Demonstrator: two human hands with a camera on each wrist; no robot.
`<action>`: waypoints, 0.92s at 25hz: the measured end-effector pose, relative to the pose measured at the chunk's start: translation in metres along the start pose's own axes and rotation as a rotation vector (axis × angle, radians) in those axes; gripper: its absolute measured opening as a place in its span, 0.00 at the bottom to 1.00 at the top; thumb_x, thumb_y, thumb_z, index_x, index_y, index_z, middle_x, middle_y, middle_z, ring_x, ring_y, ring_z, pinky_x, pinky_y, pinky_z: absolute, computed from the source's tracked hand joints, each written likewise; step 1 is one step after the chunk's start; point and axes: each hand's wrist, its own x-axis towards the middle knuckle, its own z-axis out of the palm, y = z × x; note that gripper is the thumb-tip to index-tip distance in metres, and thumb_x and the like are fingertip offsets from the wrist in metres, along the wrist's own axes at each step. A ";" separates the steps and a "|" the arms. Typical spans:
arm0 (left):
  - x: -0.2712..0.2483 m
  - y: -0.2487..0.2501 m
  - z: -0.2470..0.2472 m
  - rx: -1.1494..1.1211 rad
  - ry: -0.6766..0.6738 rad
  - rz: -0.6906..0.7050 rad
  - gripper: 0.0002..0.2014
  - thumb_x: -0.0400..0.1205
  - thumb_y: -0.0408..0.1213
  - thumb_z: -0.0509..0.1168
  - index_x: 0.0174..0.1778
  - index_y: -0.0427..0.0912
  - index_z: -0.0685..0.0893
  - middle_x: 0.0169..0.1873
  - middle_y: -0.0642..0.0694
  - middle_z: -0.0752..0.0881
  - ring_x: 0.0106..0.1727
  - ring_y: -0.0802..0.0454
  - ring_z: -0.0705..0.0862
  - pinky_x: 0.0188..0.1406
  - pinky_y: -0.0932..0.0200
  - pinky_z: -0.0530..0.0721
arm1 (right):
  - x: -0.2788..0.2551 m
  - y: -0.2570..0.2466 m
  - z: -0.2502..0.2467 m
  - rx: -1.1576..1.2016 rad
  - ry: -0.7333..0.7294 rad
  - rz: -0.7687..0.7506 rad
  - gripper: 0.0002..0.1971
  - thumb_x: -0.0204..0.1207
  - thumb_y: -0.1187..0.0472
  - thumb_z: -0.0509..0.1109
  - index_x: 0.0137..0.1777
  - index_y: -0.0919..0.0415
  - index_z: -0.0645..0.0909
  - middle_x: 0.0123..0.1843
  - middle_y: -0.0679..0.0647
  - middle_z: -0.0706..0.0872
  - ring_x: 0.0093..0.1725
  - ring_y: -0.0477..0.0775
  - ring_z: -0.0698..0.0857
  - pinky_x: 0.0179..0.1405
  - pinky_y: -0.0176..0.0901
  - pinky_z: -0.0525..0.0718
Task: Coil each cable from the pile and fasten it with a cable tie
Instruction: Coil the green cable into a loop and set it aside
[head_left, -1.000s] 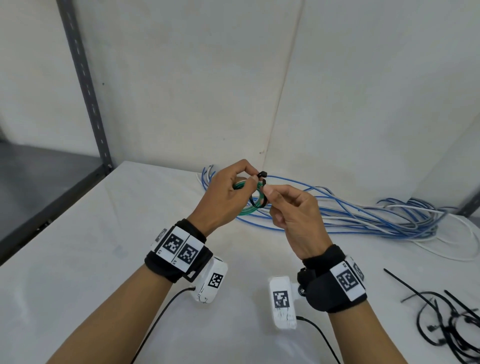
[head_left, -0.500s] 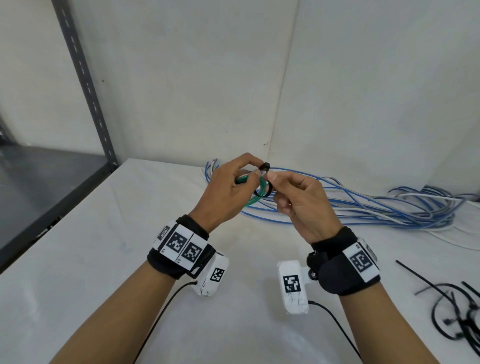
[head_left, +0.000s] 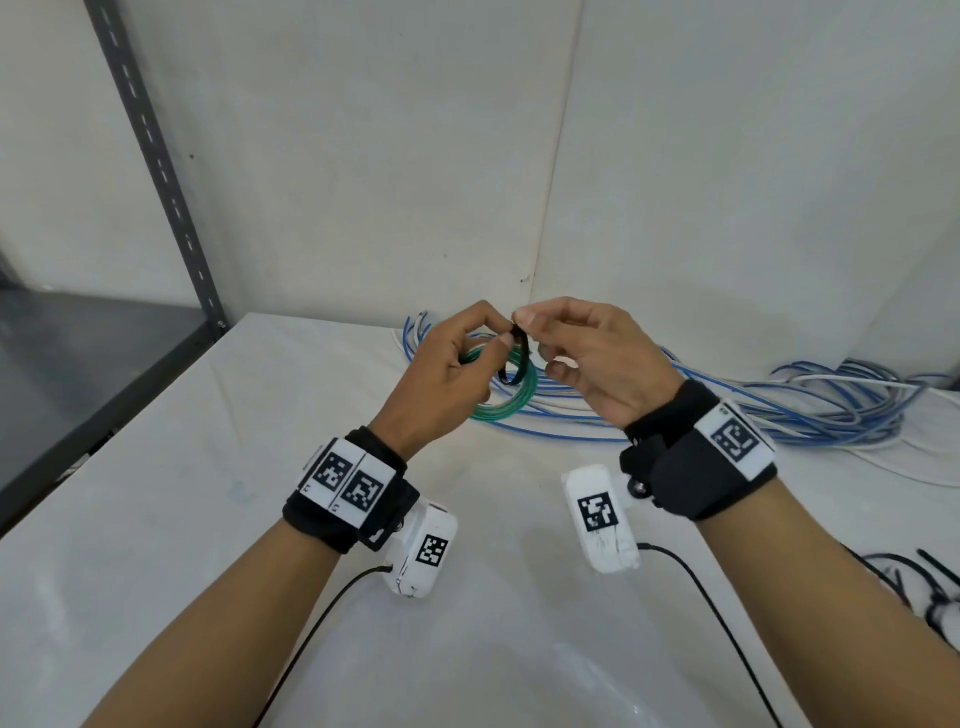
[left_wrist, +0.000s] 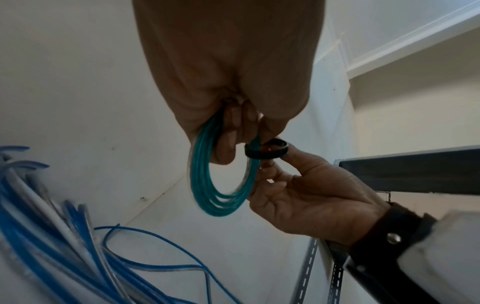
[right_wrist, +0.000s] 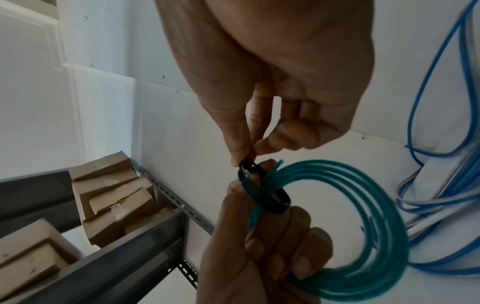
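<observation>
A small green cable coil (head_left: 511, 400) (left_wrist: 223, 197) (right_wrist: 363, 216) hangs above the table, gripped by my left hand (head_left: 457, 364) (left_wrist: 233, 127) (right_wrist: 259, 236). A black cable tie (head_left: 517, 358) (left_wrist: 267, 151) (right_wrist: 262, 191) is looped loosely around one side of the coil. My right hand (head_left: 576, 348) (right_wrist: 249, 152) (left_wrist: 280, 174) pinches the tie's upper end between thumb and forefinger. Both hands are raised over the table's far middle. A pile of blue and white cables (head_left: 753, 405) (left_wrist: 52, 236) (right_wrist: 441, 164) lies along the back wall.
Loose black cable ties (head_left: 924, 587) lie at the table's right edge. A grey metal shelf post (head_left: 156, 166) stands at the left with a dark shelf beside it. Cardboard boxes (right_wrist: 111, 195) sit beyond the rack. The white table (head_left: 182, 519) extends toward me.
Both hands have lifted slightly and the right hand has pulled the tie's end up and to the right. The tie loop now stands taller around the green coil.
</observation>
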 end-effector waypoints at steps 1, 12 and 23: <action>-0.001 0.001 0.001 -0.037 -0.015 -0.020 0.07 0.91 0.33 0.61 0.49 0.36 0.79 0.28 0.33 0.75 0.28 0.47 0.65 0.27 0.54 0.69 | 0.002 -0.004 -0.001 -0.035 0.023 0.010 0.03 0.78 0.62 0.77 0.48 0.61 0.90 0.35 0.48 0.85 0.33 0.45 0.75 0.28 0.34 0.74; -0.008 0.002 0.014 -0.177 -0.138 -0.189 0.17 0.91 0.34 0.57 0.35 0.48 0.76 0.24 0.53 0.63 0.24 0.55 0.61 0.25 0.63 0.68 | 0.020 0.003 0.006 0.121 0.321 -0.001 0.04 0.82 0.67 0.73 0.53 0.68 0.85 0.38 0.57 0.88 0.31 0.47 0.92 0.30 0.35 0.88; -0.012 -0.004 0.024 -0.212 -0.084 -0.205 0.20 0.88 0.42 0.66 0.28 0.49 0.75 0.25 0.44 0.58 0.28 0.47 0.54 0.28 0.52 0.56 | 0.009 -0.005 0.010 0.254 0.317 -0.106 0.04 0.84 0.73 0.68 0.53 0.76 0.82 0.37 0.66 0.88 0.30 0.53 0.91 0.33 0.38 0.89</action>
